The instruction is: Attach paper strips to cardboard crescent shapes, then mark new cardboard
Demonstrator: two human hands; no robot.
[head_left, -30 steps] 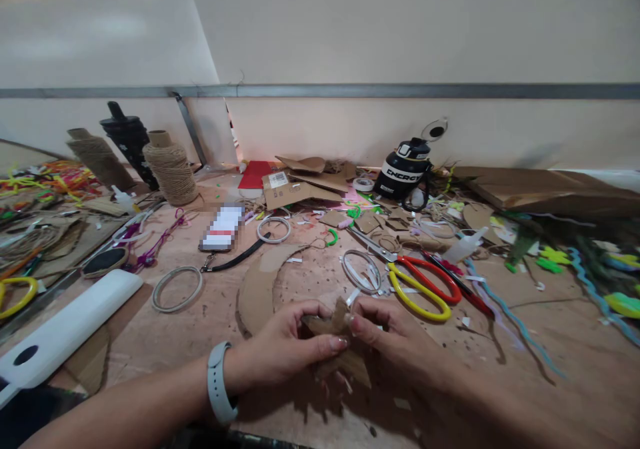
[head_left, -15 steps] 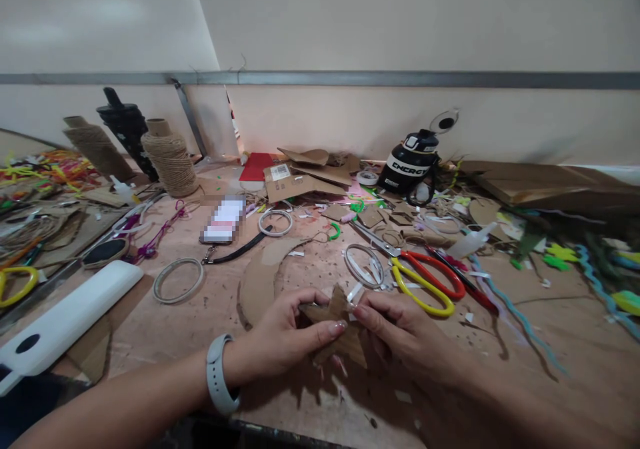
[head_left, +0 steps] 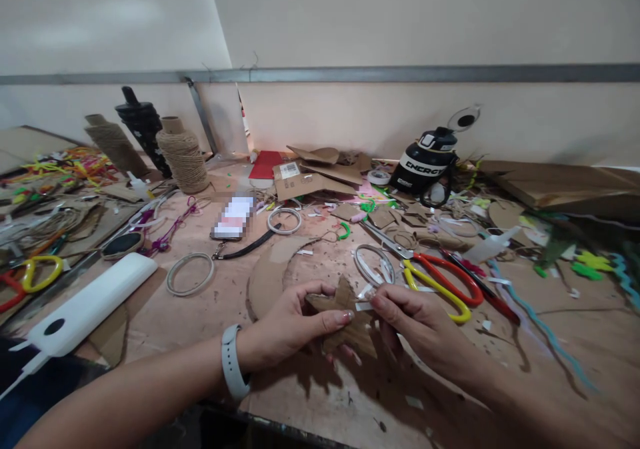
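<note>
A cardboard star is held over the table's front part. My left hand grips it from the left, thumb on top and fingers beneath. At the star's right side, my right hand pinches a small white strip between thumb and fingertips. Behind my left hand lies a cardboard crescent. Scissors with red and yellow handles rest open behind my right hand, beside a tape ring.
A phone, two more rings and a white glue gun-like tool lie to the left. Twine spools stand behind them. At the back are cardboard scraps and a black bottle. A glue bottle lies right.
My right hand has drawn slightly away from the star, and more of the white strip shows between them. The whole view has shifted, so the table's things appear further right.
</note>
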